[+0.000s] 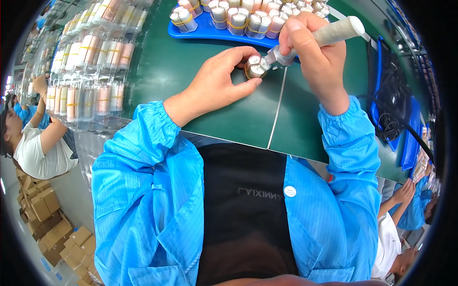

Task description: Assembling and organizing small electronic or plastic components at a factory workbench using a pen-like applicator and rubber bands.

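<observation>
Bench (191, 62), dark green, carries everything here, with a seam running down its middle. At its far edge lies a blue tray (200, 32) filled with bundles of pale cylinders, most bound by yellow bands; left of the bench hang clear packs (86, 71) of similar cylinders in rows. The right hand (312, 57) is wrapped tight around a tool (334, 31) with a pale taped grip, its long axis slanting from upper right down to lower left, tip touching the bundle (256, 67). The left hand (217, 83) holds that small bundle of short cylinders between thumb and fingers, standing upright on the bench just in front of the tray. The bundle lies just left of and below the right hand, and both hands meet at it.
</observation>
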The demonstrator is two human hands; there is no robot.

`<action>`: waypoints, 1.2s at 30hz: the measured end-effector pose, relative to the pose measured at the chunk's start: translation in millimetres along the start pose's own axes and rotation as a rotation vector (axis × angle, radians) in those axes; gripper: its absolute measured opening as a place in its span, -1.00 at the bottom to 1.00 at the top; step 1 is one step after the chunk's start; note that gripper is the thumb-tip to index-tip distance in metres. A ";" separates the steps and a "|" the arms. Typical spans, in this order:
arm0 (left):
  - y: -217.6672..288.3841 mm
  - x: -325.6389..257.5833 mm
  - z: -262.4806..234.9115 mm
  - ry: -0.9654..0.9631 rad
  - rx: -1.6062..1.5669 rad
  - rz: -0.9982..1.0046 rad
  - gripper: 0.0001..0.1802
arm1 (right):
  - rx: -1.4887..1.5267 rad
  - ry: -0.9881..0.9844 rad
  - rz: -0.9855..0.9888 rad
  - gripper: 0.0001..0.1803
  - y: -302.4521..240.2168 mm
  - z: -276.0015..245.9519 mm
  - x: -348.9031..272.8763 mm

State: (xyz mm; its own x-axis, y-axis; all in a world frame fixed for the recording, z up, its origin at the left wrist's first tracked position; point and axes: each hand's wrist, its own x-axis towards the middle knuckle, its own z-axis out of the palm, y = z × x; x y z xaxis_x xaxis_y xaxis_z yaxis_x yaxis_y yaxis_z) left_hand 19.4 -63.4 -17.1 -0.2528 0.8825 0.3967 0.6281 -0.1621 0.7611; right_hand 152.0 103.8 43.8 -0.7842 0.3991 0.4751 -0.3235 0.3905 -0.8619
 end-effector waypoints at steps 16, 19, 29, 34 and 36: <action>-6.9 3.5 -2.4 -0.026 -0.290 -0.172 -0.44 | -0.123 0.060 -0.055 -0.63 6.0 -1.7 2.8; -9.9 5.4 -11.6 -0.022 -0.690 -0.338 -0.46 | 0.046 0.214 -0.058 -0.68 -3.6 -18.0 9.7; -26.3 15.4 -29.2 -0.175 -1.239 -0.476 -0.51 | -0.035 0.152 0.039 -0.64 4.1 -15.5 5.0; -20.7 10.3 -32.0 -0.079 -1.225 -0.468 -0.53 | -0.108 0.039 -0.014 -0.65 -5.0 10.7 1.8; -20.1 10.2 -29.9 -0.036 -1.239 -0.436 -0.54 | -0.228 0.014 -0.057 -0.65 7.6 24.5 -11.8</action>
State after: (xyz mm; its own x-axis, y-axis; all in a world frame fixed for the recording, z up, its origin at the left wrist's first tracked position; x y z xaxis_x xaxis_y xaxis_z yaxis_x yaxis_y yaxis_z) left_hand -17.8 -64.3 -13.0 -0.2302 0.9732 0.0013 -0.5925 -0.1412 0.7931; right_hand 145.8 81.7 27.3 -0.7602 0.3818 0.5257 -0.2377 0.5896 -0.7720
